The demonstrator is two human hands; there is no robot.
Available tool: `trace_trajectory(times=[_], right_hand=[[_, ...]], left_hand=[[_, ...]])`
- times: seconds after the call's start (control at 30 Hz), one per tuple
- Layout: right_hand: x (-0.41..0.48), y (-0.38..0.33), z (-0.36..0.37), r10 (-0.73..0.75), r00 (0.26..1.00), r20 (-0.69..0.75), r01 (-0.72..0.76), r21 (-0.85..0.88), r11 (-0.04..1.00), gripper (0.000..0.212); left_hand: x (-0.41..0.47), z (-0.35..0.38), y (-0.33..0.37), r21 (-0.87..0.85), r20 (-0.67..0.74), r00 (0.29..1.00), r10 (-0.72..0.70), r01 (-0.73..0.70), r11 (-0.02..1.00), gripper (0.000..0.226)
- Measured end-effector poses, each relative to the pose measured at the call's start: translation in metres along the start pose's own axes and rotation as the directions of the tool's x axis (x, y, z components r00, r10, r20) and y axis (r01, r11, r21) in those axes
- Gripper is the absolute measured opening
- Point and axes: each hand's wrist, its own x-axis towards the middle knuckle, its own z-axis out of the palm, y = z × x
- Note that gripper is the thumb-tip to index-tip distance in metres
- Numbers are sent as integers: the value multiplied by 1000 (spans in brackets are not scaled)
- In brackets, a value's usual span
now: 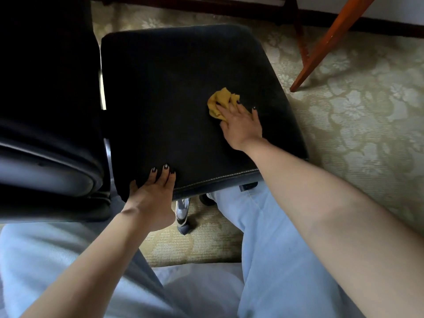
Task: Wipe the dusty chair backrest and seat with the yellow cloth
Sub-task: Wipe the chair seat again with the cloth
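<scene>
Left hand [152,191] lies on the near corner of the seat [172,88]; fingers straight and flat on top, palm hanging over the stitched edge; it rests there, not clamped on anything; weak brace.
Under that edge is a chrome base leg [182,211] with what looks like a castor at its end; so the chair can probably roll or swivel.
Risk 1: a firm wipe stroke pushes the seat away or spins it; a flat palm won't stop that; curling the fingers under the edge would.

Right hand [241,127] is further out, towards the right side of the seat; fingers spread and fairly straight, pressing the yellow cloth [220,102] down, not wrapped round it.
Risk 2: cloth is bunched into a small wad; little contact area, so narrow strips get skipped; on a fast stroke it can slide out from under flat fingers.
Risk 3: hand is near the right edge; an outward stroke could drop the cloth onto the patterned carpet [358,106].
Risk 4: dust doesn't show on the dark upholstery; coverage is hard to judge.

Backrest [46,92] at left is in shadow; can't tell whether it's wiped.
Wooden furniture leg [321,49] stands beyond the seat, well apart; only an issue if the chair rolls that way.
</scene>
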Motion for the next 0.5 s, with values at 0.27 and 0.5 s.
trace_trajectory(times=[0.27, 0.5], right_hand=[[12, 58, -16, 222, 968, 118, -228, 40, 973, 54], [1, 94, -13, 427, 892, 147, -451, 248, 857, 55]], left_hand=[[-4, -3, -2, -10, 18, 1000, 13, -13, 1000, 82], [-6, -2, -1, 5, -1, 1000, 31, -31, 1000, 80]])
